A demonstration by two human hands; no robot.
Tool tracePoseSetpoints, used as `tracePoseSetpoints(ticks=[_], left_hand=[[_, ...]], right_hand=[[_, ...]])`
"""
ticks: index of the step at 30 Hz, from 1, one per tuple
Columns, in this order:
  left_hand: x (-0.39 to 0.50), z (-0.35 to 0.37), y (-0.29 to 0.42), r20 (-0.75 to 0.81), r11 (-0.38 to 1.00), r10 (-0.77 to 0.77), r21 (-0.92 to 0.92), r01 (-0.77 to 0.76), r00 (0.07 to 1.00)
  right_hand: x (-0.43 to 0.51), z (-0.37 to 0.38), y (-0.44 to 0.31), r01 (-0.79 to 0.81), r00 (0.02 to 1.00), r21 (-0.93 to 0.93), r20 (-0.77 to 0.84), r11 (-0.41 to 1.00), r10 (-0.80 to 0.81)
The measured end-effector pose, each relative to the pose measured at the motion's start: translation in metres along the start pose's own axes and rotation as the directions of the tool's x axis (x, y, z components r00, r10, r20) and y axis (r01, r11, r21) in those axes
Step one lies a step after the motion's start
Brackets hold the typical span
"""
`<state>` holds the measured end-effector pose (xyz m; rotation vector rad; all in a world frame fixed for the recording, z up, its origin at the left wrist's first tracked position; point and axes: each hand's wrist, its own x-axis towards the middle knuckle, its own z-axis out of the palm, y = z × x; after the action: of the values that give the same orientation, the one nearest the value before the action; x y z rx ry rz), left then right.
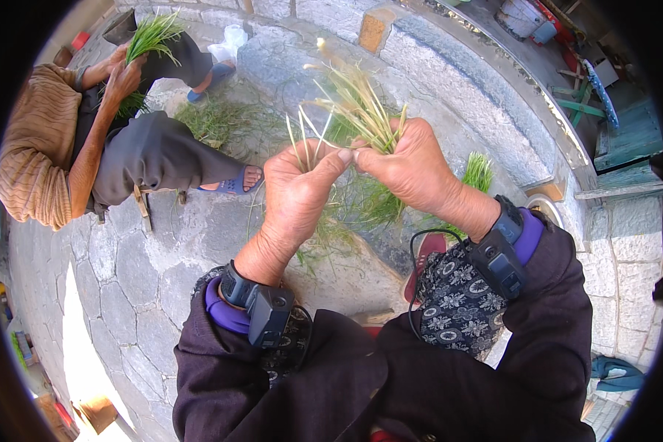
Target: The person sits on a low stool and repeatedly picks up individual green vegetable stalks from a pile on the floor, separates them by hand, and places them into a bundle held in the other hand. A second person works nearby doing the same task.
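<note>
My right hand (pixel 414 166) is closed around a bunch of long green plants with pale stalk ends (pixel 364 108), which point up and away from me. Beside it, with thumb tips almost meeting, my left hand (pixel 304 185) pinches a few thin pale stalks (pixel 308 143). Loose green leaves (pixel 378 201) lie on the ground below my hands, partly hidden by them. A bundle of green leaves (pixel 477 171) shows just beyond my right wrist.
At the left a seated person (pixel 44 143) holds green stalks (pixel 153 38) in both hands. Plant scraps (pixel 215 119) litter the stone paving near their sandal (pixel 235 182). A white plastic bag (pixel 229 43) lies farther off. A stone step (pixel 464 94) curves along the right, with a metal basin (pixel 544 207) near it.
</note>
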<state>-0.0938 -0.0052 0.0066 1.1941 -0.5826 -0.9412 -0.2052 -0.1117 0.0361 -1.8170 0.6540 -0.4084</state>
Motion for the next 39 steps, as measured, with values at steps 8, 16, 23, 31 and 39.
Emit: tracePoseSetpoints(ticks=[8, 16, 23, 31, 39], left_hand=[[0.000, -0.003, -0.002, 0.003, 0.996, -0.082, -0.043, 0.082, 0.997], [0.000, -0.006, -0.004, 0.090, 0.969, -0.150, -0.187, 0.164, 0.985], [0.002, -0.003, -0.009, 0.051, 0.990, -0.071, -0.115, 0.076, 0.996], [0.001, -0.009, 0.001, 0.174, 0.905, -0.177, -0.358, 0.229, 0.969], [0.002, -0.009, -0.001, 0.176, 0.867, -0.281, -0.375, 0.328, 0.944]], right_hand=[[-0.002, 0.003, -0.001, 0.040, 0.999, -0.019, -0.021, 0.999, -0.041], [-0.003, 0.005, 0.001, 0.067, 0.997, -0.023, -0.035, 0.997, -0.068], [-0.001, 0.005, 0.006, 0.572, 0.781, -0.463, 0.056, 0.677, -0.622], [-0.001, 0.002, -0.003, 0.070, 0.998, 0.132, -0.017, 0.989, -0.068], [-0.003, -0.003, -0.011, -0.208, 0.978, 0.481, 0.116, 0.852, 0.174]])
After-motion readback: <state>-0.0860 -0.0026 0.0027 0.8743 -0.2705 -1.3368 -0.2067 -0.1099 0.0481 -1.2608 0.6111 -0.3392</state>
